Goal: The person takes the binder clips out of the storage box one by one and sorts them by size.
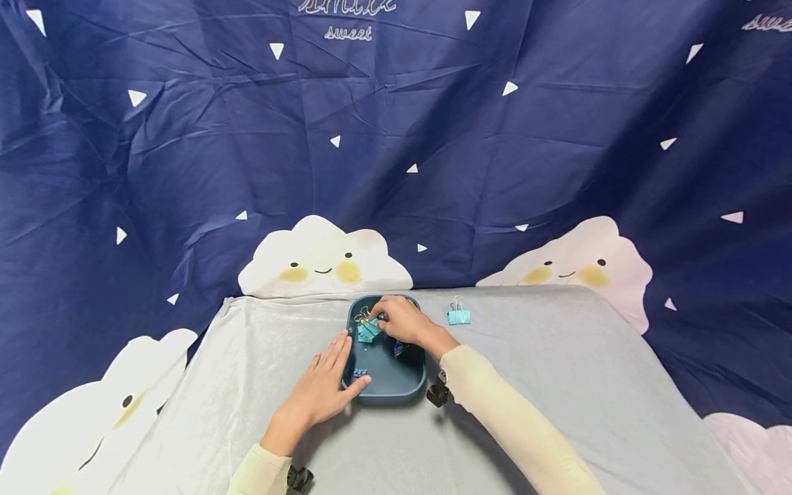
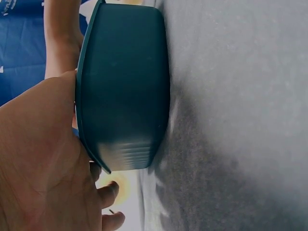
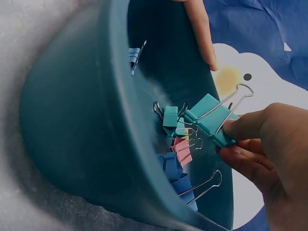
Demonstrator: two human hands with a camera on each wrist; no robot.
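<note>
A dark teal plastic basin (image 1: pixel 391 393) stands on the cloth-covered table. My left hand (image 1: pixel 320 386) rests on its left rim, fingers straight and thumb reaching over the near-left corner. Over the far part of the basin, my right hand (image 1: pixel 402 321) pinches a large turquoise binder clip (image 3: pixel 211 118) between thumb and fingers. Below it in the right wrist view lie smaller turquoise binder clips (image 3: pixel 170 117), a pink binder clip (image 3: pixel 181 150) and dark blue binder clips (image 3: pixel 172 167). A small blue binder clip (image 1: pixel 360 373) sits near the basin's left side. The right hand partly covers the basin's contents in the head view.
To the right of the basin, a light turquoise binder clip (image 1: pixel 459 317) stands on the grey tablecloth (image 1: pixel 544 364) with its wire handles up. A navy curtain (image 1: pixel 383 179) with white clouds hangs right behind the table's back edge.
</note>
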